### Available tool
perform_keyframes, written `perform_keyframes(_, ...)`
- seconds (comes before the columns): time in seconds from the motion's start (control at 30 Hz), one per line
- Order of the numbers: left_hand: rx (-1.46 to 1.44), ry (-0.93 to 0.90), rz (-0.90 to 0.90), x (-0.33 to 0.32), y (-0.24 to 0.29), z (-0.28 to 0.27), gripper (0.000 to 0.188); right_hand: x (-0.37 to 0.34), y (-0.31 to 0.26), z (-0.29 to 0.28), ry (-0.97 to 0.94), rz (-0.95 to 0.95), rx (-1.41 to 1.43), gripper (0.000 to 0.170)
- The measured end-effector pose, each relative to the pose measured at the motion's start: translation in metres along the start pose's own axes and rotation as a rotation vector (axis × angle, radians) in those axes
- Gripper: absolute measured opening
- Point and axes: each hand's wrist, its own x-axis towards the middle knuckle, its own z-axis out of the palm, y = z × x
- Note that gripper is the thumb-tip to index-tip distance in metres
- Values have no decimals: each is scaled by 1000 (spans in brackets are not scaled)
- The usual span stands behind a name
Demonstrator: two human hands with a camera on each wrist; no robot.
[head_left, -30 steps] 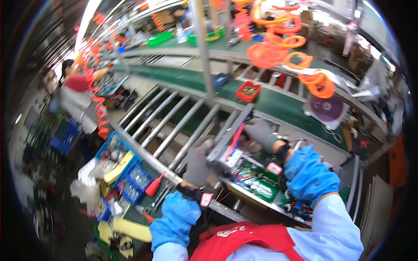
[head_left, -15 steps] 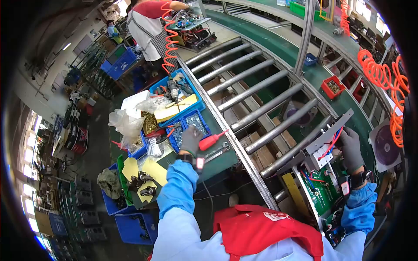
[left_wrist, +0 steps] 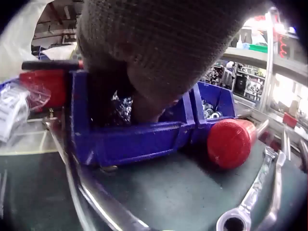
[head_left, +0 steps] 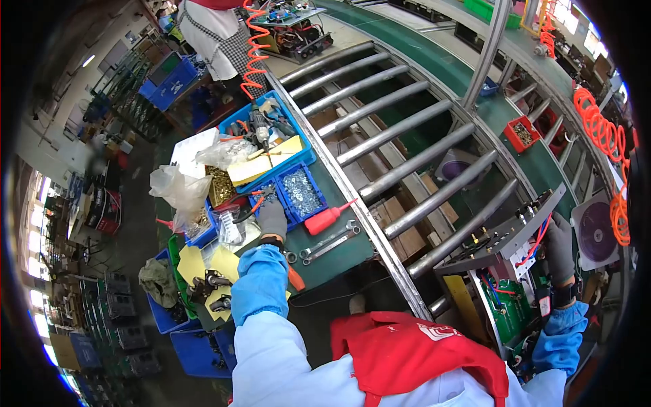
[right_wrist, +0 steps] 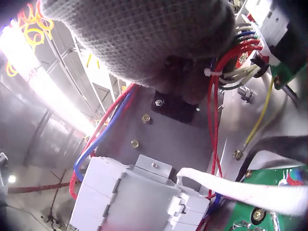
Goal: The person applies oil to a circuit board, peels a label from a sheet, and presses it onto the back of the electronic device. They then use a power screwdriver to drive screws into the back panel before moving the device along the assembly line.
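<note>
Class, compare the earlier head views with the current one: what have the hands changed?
The left hand has left the metal panel and moved to the person's left, now reaching into a small blue bin; whether it grasps anything is hidden. The right hand stays at the panel. The red bottle and wrenches stay on the bench.

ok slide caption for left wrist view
Gloved left hand in a blue parts bin, red squeeze bottle and wrenches nearby
</note>
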Motion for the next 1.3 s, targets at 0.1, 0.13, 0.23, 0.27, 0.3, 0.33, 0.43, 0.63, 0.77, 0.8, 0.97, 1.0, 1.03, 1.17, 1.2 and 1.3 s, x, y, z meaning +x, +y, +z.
perform_keyframes(0.1,-4,17,45,13,-9,16,13,-1,-2,3,15,5,12,25)
perform_keyframes(0.13,-4,1,48,14,-10,14,13,-1,-2,3,13,6,21,26)
perform_keyframes(0.23,-193,129,-50,5,-18,-4,18,1,0,1,-4,12,52,27)
perform_keyframes(0.27,-275,198,-86,-1,-20,-12,20,1,-1,2,-7,18,67,27)
perform_keyframes(0.3,-356,260,-102,-6,-21,-20,21,-1,-2,3,-13,25,61,28)
perform_keyframes(0.33,-782,227,-245,-13,-22,-28,21,-2,-4,4,-20,33,54,30)
perform_keyframes(0.43,-1955,146,-490,-32,-32,-31,17,-4,-7,7,-6,23,23,33)
perform_keyframes(0.63,-2510,-236,-571,-70,-6,-99,22,-3,-4,3,-3,-26,-7,27)
perform_keyframes(0.77,-2513,-539,-382,-85,40,-143,30,-1,-1,-4,-56,-56,10,26)
perform_keyframes(0.8,-2522,-650,-287,-89,57,-155,30,-3,-5,-1,-56,-55,26,26)
perform_keyframes(0.97,-2258,-717,41,-134,171,-248,34,27,43,-32,-37,-366,-533,29)
perform_keyframes(1.0,-2139,-639,60,-151,198,-277,29,23,36,-32,-19,-445,-657,29)
perform_keyframes(1.03,-1977,-538,194,-164,221,-301,26,6,11,-29,37,-296,-590,29)
perform_keyframes(1.17,-1648,-113,611,-209,306,-353,17,-30,-31,-45,177,-175,-535,31)
perform_keyframes(1.2,-1592,57,765,-216,326,-356,17,-39,-35,-47,54,-175,-317,31)
perform_keyframes(1.3,-1528,108,816,-245,366,-376,16,-66,-48,-44,-294,-145,220,33)
